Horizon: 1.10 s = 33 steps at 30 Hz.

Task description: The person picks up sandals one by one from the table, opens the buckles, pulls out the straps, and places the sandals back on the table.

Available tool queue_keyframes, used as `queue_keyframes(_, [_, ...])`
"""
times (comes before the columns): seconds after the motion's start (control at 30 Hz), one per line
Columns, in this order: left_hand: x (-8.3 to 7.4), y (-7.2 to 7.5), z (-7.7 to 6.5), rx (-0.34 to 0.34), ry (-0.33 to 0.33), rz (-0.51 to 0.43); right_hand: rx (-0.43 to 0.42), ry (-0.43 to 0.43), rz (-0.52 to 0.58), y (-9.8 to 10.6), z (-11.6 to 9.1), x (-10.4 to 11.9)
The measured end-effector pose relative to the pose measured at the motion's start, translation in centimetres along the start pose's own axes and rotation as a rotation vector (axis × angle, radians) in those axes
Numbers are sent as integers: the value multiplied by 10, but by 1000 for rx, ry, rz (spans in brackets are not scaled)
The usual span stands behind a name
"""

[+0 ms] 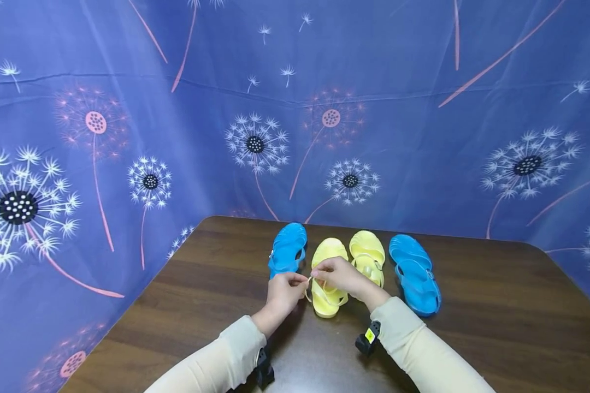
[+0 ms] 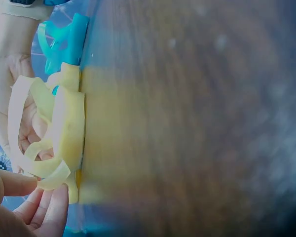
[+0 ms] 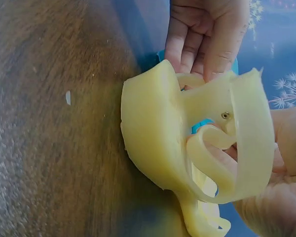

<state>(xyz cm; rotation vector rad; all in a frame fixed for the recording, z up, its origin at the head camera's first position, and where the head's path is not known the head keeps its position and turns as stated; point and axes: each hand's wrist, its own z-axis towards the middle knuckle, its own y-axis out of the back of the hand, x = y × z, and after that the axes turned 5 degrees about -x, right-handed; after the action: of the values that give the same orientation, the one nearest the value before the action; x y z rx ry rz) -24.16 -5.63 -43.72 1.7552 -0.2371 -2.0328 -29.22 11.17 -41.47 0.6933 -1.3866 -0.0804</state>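
Two pale yellow sandals, a left one (image 1: 328, 250) and a right one (image 1: 367, 244), lie side by side with their toes facing away from me. My left hand (image 1: 284, 295) pinches the loose end of a thin strap (image 2: 57, 177) between thumb and fingers, at the left yellow sandal's outer side. Just across from it, my right hand (image 1: 341, 274) reaches over the yellow sandals and pinches at the same strap area. The fingertips of both hands nearly meet there. Fingers hide the fastening itself. In the right wrist view, a yellow heel (image 3: 148, 128) and its straps fill the middle.
A blue sandal (image 1: 289, 245) lies left of the yellow pair, partly behind my left hand. Another blue sandal (image 1: 418, 273) lies to the right. All are on a brown wooden table (image 1: 496, 305), with a blue dandelion-print cloth (image 1: 413, 142) hanging behind.
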Motion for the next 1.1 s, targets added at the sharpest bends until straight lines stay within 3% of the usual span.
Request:
queue_keyframes(0.23, [-8, 2, 7, 34, -10, 32, -11, -77, 34, 2, -2, 5])
queue_keyframes(0.43, [-13, 2, 13, 45, 10, 4, -29, -110, 51, 0, 0, 7])
queue_keyframes(0.77, [-11, -1, 9, 31, 68, -115, -33, -128, 35, -3, 0, 2])
queue_keyframes(0.87, [-12, 1, 10, 113, 145, -183, -38, -121, 21, -3, 0, 2])
queue_keyframes(0.97, [-12, 5, 12, 231, 286, -261, -34, -110, 11, -4, 0, 3])
queue_keyframes(1.1, [-9, 9, 11, 324, 416, -286, -28, -110, 9, -6, 0, 3])
